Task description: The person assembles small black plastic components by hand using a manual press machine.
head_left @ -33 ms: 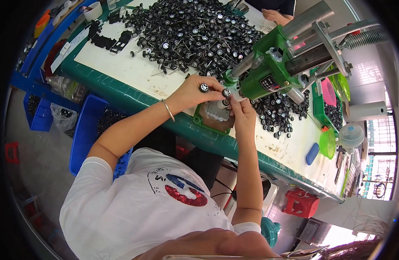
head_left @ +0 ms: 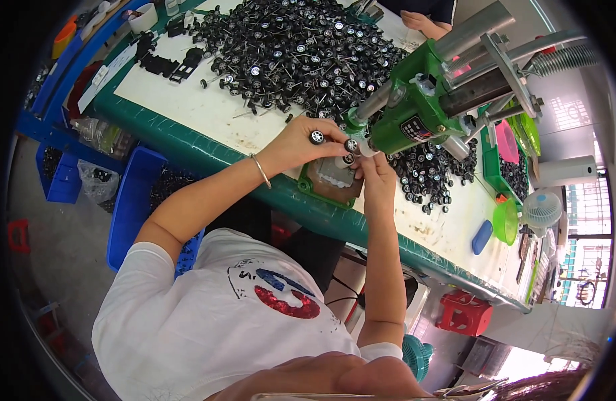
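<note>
Far left of the frame we see two blue plastic bins [head_left: 131, 200] under the table edge, boxy, one holding dark small parts, plus a crinkled clear plastic bag [head_left: 94, 179] between them. Upper left, on the white tabletop [head_left: 181, 100] with its green taped edge, lie a few flat black plastic pieces [head_left: 162, 64]. Upper centre is one big heap of small black wheels [head_left: 288, 47] on thin metal axles, shiny hubs, too many to count. Centre, our left hand [head_left: 308, 142], thin metal bangle on the wrist, pinches one wheel [head_left: 317, 137] between thumb and fingertips, black rubbery tyre, silver hub. Just right of it our right hand [head_left: 373, 175] is closed in a fingertip grip on a second wheel piece [head_left: 351, 145], held up against the nose of the press; a third wheel [head_left: 348, 159] sits just below at the fingers, whether gripped we cannot tell. Under both hands is one brown block in a green frame [head_left: 331, 180], flat, squarish. Right of centre stands one green metal press [head_left: 415, 110], painted body, bare steel rods and a coiled spring on top. A second, smaller pile of wheels [head_left: 428, 180] lies beneath it. Further right: one green tray [head_left: 495, 160], one translucent green funnel [head_left: 505, 222], one blue oval pad [head_left: 482, 236], one small white fan [head_left: 542, 208]. Top centre-right, another person's hand [head_left: 422, 23] rests at the table.
</note>
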Demonstrator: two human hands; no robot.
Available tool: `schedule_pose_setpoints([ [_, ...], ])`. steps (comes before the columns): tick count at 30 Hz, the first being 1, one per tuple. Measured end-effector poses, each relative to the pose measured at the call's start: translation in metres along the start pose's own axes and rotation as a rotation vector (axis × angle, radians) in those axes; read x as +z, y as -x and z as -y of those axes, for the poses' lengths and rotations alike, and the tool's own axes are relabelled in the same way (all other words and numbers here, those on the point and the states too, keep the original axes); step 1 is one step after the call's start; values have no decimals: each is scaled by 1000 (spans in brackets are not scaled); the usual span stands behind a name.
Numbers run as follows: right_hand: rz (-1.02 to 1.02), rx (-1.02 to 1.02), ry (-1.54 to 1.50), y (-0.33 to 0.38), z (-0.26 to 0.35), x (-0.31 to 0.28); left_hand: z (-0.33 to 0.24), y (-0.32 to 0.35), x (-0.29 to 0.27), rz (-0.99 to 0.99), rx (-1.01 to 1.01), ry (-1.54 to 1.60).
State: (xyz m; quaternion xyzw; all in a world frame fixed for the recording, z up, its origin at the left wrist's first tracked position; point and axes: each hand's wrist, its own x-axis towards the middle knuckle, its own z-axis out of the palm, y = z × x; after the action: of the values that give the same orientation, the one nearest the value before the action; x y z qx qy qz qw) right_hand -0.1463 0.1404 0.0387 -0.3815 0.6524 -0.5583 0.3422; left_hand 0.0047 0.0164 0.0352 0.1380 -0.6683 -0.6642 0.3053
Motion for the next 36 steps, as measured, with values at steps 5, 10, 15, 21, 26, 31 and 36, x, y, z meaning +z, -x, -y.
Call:
schedule_pose_setpoints([
  [5, -159, -137, -121, -5, 12, -27, -9, -6, 13, 44, 77, -61],
  [10, -214, -279, -313, -18, 43, -73, -3, -10, 22, 22, 16, 42],
  [15, -264, -340, -511, -50, 139, -63, -4, -11, 21, -13, -6, 63],
  [21, -162, -432, -482, -82, 201, -71, -9, -14, 22, 18, 11, 29],
  [26, -336, -530, -453, -71, 204, -54, -7, -14, 19, 36, 34, 32],
  [31, -559, -639, -392, -42, 209, -31, -6, -14, 18, 37, 36, -7],
  [36, -479, -795, -348, -25, 203, -26, -5, -15, 17, 33, 106, -88],
])
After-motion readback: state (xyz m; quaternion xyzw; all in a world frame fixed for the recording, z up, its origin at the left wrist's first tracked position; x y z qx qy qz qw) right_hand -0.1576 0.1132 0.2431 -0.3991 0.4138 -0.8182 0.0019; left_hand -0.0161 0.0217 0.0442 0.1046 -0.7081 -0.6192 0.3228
